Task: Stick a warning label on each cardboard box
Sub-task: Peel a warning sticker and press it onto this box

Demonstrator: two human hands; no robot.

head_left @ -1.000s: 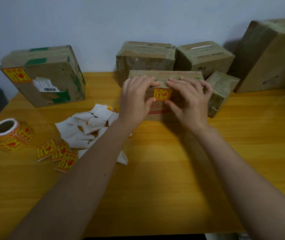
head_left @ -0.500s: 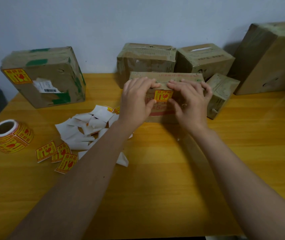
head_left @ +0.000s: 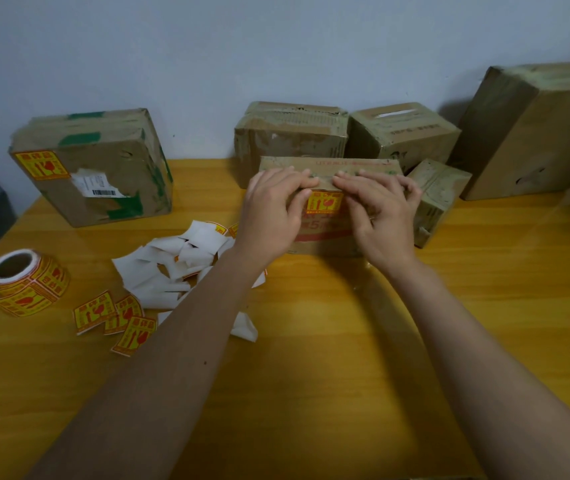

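A wooden table fills the lower frame, backed by a pale wall. At upper right leans the largest cardboard box; at upper left a taped box with green tape patches carries a yellow warning sticker on its near corner and a white shipping label. Two mid-sized boxes stand against the wall at top centre, and a small box sits just right of centre.

At centre, a person grips a flat carton with both hands: the left hand and the right hand each curl their fingers over its top edge, thumbs against the front face on either side of a yellow-and-red warning label stuck there.

Left of the left forearm lies a heap of white backing papers. At the left edge rests a label roll, with three loose labels just beside it toward the lower left.
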